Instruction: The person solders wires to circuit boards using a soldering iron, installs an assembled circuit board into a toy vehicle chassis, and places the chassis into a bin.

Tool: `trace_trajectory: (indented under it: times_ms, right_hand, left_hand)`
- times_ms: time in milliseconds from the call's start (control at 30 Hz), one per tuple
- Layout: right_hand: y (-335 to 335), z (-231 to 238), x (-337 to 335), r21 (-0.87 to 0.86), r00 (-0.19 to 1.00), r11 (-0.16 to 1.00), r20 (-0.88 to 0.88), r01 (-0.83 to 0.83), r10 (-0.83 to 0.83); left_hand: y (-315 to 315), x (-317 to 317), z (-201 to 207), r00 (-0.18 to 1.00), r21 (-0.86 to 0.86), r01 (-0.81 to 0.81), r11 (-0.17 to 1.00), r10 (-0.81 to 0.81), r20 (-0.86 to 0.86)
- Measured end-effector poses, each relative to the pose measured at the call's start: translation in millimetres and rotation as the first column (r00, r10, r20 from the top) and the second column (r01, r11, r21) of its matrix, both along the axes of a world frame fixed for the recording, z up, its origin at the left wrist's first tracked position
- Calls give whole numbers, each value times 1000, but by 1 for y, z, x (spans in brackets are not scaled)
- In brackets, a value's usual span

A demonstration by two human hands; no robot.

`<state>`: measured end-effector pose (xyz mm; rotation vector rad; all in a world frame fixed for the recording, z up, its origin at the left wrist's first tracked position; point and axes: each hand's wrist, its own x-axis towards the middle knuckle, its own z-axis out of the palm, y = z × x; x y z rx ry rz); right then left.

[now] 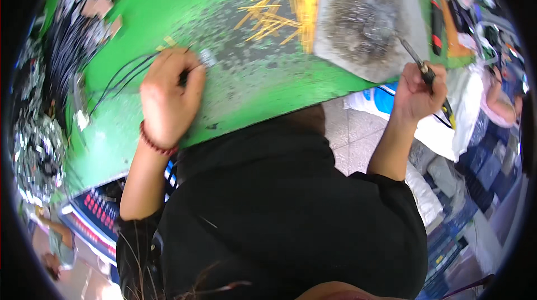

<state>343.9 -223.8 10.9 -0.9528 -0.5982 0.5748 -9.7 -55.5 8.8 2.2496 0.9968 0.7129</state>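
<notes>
My right hand (420,92) grips a soldering iron (414,56), its metal tip pointing up and left to the edge of a dark, matted patch of what looks like metal wool (373,23). That patch lies on a grey-white sheet (331,48). On the left, my left hand (170,90) rests on the green table with thumb and fingers closed on thin black cable (120,73), which loops out to the left. A small silvery piece (207,57) shows just beyond the fingers; whether it joins the cable I cannot tell. A short yellow strip (166,43) lies by the fingertips.
Yellow strips (305,9) lie piled and scattered at the far middle of the green table (251,95). Bundled black cables (70,40) and shiny metallic parts (39,154) crowd the left side. A red-black tool (436,28) lies at right. Other people are at both sides.
</notes>
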Motion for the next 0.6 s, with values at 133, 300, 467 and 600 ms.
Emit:
trace_trajectory:
  times_ms: [133,300,467,600]
  right_hand:
    - [30,-5,-72,-53,969,977,133,-205,210]
    - [59,-14,-137,-215,923,926,163,-311,348]
    - [73,-25,-155,-278,859,886,260,-371,441]
    - [75,-29,-157,-325,824,874,326,-362,463]
  left_hand:
    - [1,-5,-8,999,24,-15,1000,14,34]
    - [2,-7,-14,998,63,-34,997,30,57]
    - [1,-7,-16,998,89,-40,995,35,61]
    - [1,-6,-19,996,95,-61,994,55,64]
